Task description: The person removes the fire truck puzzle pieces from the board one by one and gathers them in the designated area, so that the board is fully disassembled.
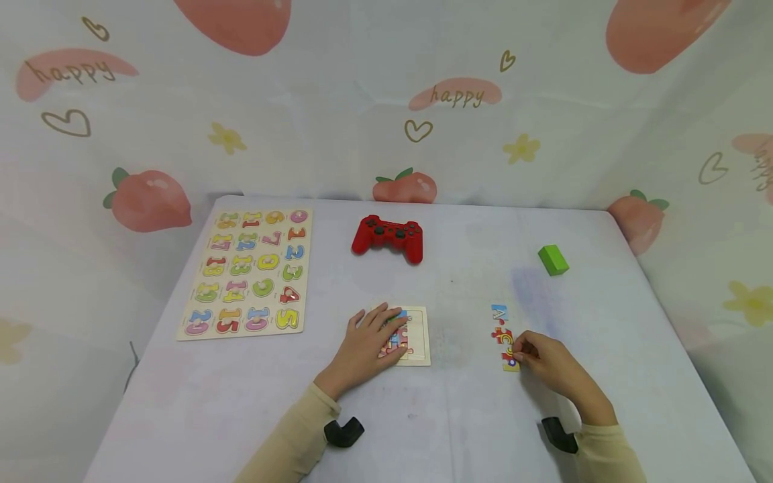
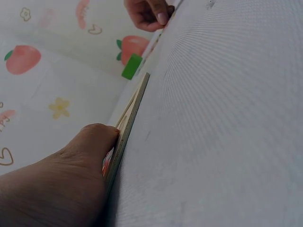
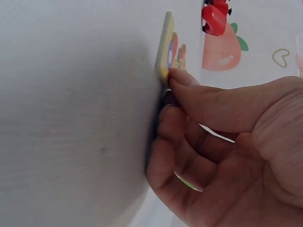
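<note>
1. Wooden tray: the left hand rests spread on it.
2. Right hand, at the tray's three o'clock, pinches a puzzle piece.
3. Red gamepad: tray's twelve o'clock.

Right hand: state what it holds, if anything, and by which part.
The right hand pinches the loose puzzle piece nearest the person, by its right edge.

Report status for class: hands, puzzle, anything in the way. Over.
Left hand on puzzle board. Right hand pinching puzzle piece. Board partly filled. In the way: left hand, covering part of board.
</note>
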`<state>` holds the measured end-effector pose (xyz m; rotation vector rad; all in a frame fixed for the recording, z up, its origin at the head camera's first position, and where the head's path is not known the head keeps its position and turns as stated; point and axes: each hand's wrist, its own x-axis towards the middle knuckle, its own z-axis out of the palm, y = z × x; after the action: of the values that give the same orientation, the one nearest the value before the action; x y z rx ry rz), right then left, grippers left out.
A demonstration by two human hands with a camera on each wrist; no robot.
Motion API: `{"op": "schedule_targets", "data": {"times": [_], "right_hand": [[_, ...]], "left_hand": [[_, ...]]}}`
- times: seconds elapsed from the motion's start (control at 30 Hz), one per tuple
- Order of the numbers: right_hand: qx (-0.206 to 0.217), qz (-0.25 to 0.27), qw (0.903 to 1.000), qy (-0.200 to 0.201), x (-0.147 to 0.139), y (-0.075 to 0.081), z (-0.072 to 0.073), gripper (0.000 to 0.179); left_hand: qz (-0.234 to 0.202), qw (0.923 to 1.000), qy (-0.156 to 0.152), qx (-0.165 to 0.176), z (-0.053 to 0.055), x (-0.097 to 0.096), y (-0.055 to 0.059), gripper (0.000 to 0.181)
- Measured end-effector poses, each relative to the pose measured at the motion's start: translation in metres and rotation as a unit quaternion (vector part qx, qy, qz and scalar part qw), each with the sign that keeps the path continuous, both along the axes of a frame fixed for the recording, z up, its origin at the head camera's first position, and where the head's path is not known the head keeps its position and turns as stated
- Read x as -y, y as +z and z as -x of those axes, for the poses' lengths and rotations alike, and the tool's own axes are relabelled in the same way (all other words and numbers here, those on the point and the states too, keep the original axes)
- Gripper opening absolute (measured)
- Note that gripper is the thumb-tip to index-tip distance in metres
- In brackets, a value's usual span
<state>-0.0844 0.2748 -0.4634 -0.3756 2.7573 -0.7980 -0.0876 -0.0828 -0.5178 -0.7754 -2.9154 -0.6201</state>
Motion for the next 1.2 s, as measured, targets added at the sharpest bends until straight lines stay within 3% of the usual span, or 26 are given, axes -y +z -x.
{"op": "schedule_targets", "data": {"times": [0.23,0.4,0.63,0.83,1.0,1.2], "right_hand": [[-0.028,-0.003,0.9996,0.007,0.014,0.013,0.000,0.010],[-0.052,0.031,0.9973,0.042,0.043,0.022,0.005,0.011],[-0.044,0.040,0.9955,0.073,0.109,0.009,0.019,0.007],[-0.046,0.036,0.9961,0.066,0.154,-0.001,0.032,0.022],[-0.053,0.008,0.9975,0.046,0.172,-0.006,0.037,0.023],[-0.053,0.012,0.9982,0.025,0.179,-0.008,0.038,0.020]], "left_hand": [[-0.019,0.9996,0.018,0.007,0.000,-0.001,0.001,0.053],[-0.029,0.9992,0.028,0.006,0.000,0.000,0.001,0.047],[-0.026,0.9988,0.040,0.008,0.001,-0.001,-0.001,0.060],[0.016,0.9986,0.050,0.009,0.001,-0.001,0.001,0.073],[0.034,0.9973,0.064,0.015,-0.001,-0.003,0.002,0.077],[0.027,0.9969,0.071,0.019,-0.002,-0.002,-0.001,0.079]]}}
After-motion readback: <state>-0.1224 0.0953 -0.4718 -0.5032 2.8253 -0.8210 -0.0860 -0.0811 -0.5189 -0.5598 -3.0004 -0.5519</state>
